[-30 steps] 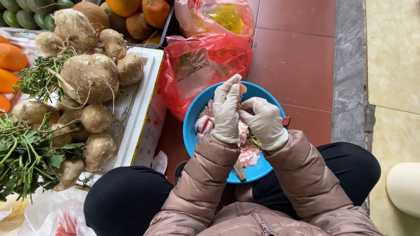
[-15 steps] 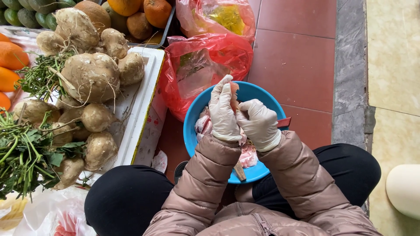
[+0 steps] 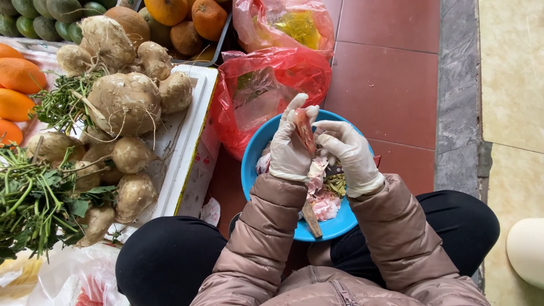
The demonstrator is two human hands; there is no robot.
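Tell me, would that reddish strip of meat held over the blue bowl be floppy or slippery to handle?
Probably soft: the reddish strip is thin and pinched between the gloved left hand and right hand. Likely slippery too, since it looks raw like the pale pieces in the blue bowl.

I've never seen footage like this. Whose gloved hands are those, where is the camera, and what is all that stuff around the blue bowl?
The camera sits on a person's head and looks straight down, so you see their own arms in a puffy jacket and their knees. No machine is involved. Both hands wear thin white gloves. The left hand and the right hand together hold up a reddish piece, seemingly raw meat, over a blue bowl on the red tiled floor. In the bowl lie pale pink scraps and a wooden handle, perhaps a knife's. Behind the bowl are red plastic bags. To the left, a white tray carries knobbly brown roots and green herbs, with oranges beyond.
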